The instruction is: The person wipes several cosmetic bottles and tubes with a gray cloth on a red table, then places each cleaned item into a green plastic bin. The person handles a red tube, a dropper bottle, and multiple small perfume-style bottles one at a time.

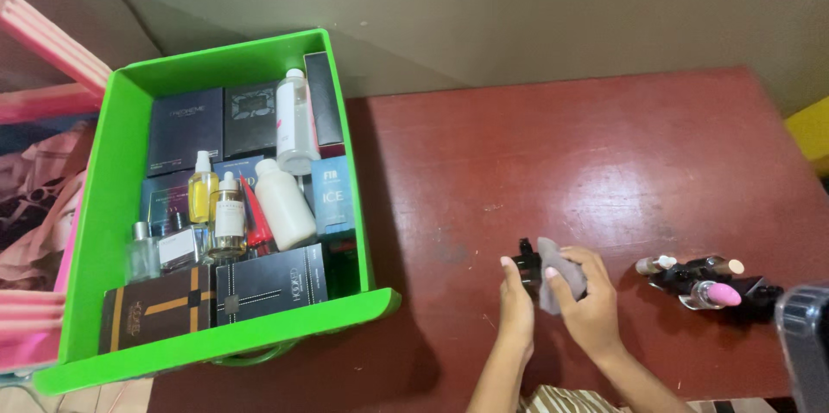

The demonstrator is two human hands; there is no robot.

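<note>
near the tabletop's front edge, left hand (516, 296) grips a small black item (526, 263); right hand (585, 301) pinches grey cloth (553, 279) on it. hold steady, wipe firmly all round.

Look left: your green bin (121, 206) is packed with boxes. Two flat black cartons (216, 292) with gold and pale cross-stripes lie along its near wall. At the back, a dark grey square box (184, 128) sits beside a black one (250, 117), and a tall black box (322, 98) stands in the far corner. A pale blue box (333, 197) leans by the right wall. A white label wraps the amber bottle (229, 221).
</note>
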